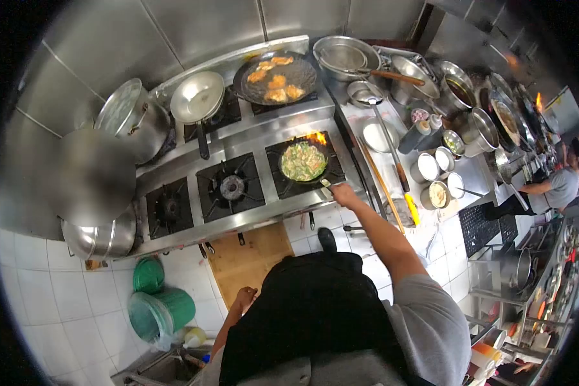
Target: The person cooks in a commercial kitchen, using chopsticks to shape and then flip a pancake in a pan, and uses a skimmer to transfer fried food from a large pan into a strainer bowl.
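From where I stand, the cook's right hand (345, 195) is clamped on the handle of a small pan (325, 168), which sits just ahead of it on the front burner nearest that side. The pan holds a loose green-and-pale mix of food (302, 161), and orange flames (316, 137) lick up along its far edge, on the side away from the hand. The left hand (246, 298) is well apart from the right, low at the cook's side and far from the stove's work; its fingers look curled, but I cannot tell whether anything is in them.

Beyond the right hand, on the rear burners, a wide dark pan (302, 76) carries browned pieces (277, 95), and farther left stands a pale metal pan (197, 93). A bare burner (232, 187) lies to the left of the right hand. To its right, near enough to reach, a long-handled ladle (392, 143) lies across the counter, with small metal containers (424, 168) past it.

I'd judge the step in hand to be cooking the mix over high heat. The next move calls for a firm grip on that handle, a steady toss or shake, and forearm and sleeve kept clear of the fire.
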Demonstrator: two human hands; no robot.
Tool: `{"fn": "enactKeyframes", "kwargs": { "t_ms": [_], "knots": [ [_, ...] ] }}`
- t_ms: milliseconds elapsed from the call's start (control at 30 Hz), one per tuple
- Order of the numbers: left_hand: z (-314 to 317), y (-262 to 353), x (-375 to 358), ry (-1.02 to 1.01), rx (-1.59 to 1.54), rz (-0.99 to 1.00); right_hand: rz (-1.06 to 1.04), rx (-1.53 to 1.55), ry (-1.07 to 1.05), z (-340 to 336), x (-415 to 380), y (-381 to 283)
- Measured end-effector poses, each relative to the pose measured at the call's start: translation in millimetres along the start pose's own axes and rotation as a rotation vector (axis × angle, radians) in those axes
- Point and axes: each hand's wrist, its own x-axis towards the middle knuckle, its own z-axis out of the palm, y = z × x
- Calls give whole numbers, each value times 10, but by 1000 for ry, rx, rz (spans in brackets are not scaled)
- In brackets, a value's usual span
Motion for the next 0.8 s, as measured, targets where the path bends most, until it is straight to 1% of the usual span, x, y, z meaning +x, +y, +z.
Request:
{"fn": "enactKeyframes", "kwargs": {
  "t_ms": [33,67,100,133,167,200,233,267,300,333,367,400,433,467,500,533,567,633,700,767,800],
  "knots": [
    [-33,-80,155,-2,4,19,-96,-151,-30,-133,37,109],
    [-47,-331,422,-37,-3,-17,-185,-303,-64,-282,57,235],
    [-60,-470,601,-77,-8,-57,-248,-295,-16,-460,108,398],
    [-99,-335,529,-85,-3,-44,-375,-364,36,-798,89,415],
    [-160,-126,373,-92,31,20,-361,-485,104,-1197,11,284],
    [-194,57,278,-98,63,83,-365,-447,162,-1489,74,341],
    [-194,92,296,-100,62,98,-301,-354,107,-1984,-6,153],
    [-178,25,292,-99,56,82,-160,-506,11,-2435,-45,-16],
    [-161,-126,288,-96,49,66,-222,-171,123,-2758,15,114],
    [-113,-737,742,-129,423,331,-518,-508,337,-3211,-110,-96],
    [-76,-1160,1066,-61,783,613,-418,-582,437,-3566,-141,-264],
    [-80,-1043,888,-45,875,690,-227,-26,565,-3922,-490,-890],
    [-103,-840,656,-24,970,768,-63,-133,619,-4248,-593,-1172],
    [-93,-804,604,-34,911,766,-82,-99,725,-4509,-633,-1360],
    [-79,-800,626,-52,797,707,-104,-65,836,-4736,-644,-1490],
    [-81,-760,644,-70,652,598,-120,-74,874,-4915,-597,-1555],
    [-84,-683,674,-78,515,476,-155,-84,959,-5093,-520,-1589],
    [-70,-524,712,-82,366,334,-247,-139,1078,-5311,-323,-1585],
    [-72,-405,725,-78,320,281,-209,-126,1041,-5289,12,-1387],
    [-55,-388,733,-74,289,250,-183,-103,867,-4972,149,-1249],
    [-63,-408,722,-68,276,252,-322,-291,859,-4726,272,-1029]
  ]
}}
